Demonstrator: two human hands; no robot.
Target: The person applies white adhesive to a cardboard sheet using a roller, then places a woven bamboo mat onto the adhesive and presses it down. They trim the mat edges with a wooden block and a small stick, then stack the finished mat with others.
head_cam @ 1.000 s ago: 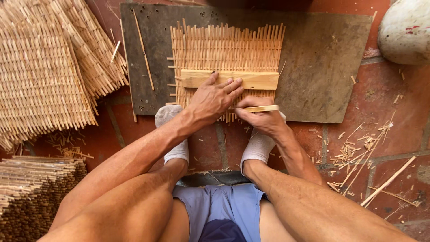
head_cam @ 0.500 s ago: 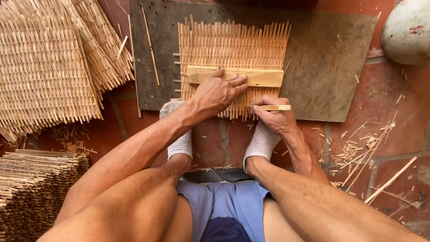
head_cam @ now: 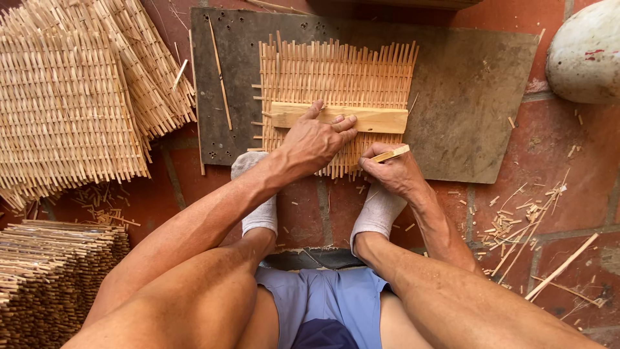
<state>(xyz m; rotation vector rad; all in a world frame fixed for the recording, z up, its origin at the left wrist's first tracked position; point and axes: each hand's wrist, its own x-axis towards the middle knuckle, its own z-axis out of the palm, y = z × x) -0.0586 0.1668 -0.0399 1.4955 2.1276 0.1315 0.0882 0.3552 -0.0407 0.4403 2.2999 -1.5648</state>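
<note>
Floor: red-brown brick tiles with pale joints, littered at right with short bamboo offcuts and loose splints.

Surface: a dark, scuffed flat board laid on the floor, with small holes near its left edge; one thin loose splint lies lengthwise along its left part.

Woven bamboo mat: pale, partly finished, splint ends sticking out at top and left; it lies flat on the board, just ahead of the person's two grey-socked feet.

Wooden block: a light, flat bar lying crosswise over the mat's lower half.

Left hand: spread palm-down, fingers open and pressing on the mat, fingertips touching the block's near edge.

Right hand: closed around a short flat bamboo stick, at the mat's lower right corner, just beside the left hand; whether the stick's tip enters the weave cannot be told from this angle.

Stack of finished mats: several woven sheets fanned over each other, left of the board and well apart from the hands.

Bundle of splints: darker sticks piled at lower left, beside the person's left knee.

Pale rounded object: at upper right, partly out of view, possibly a stone or vessel
</note>
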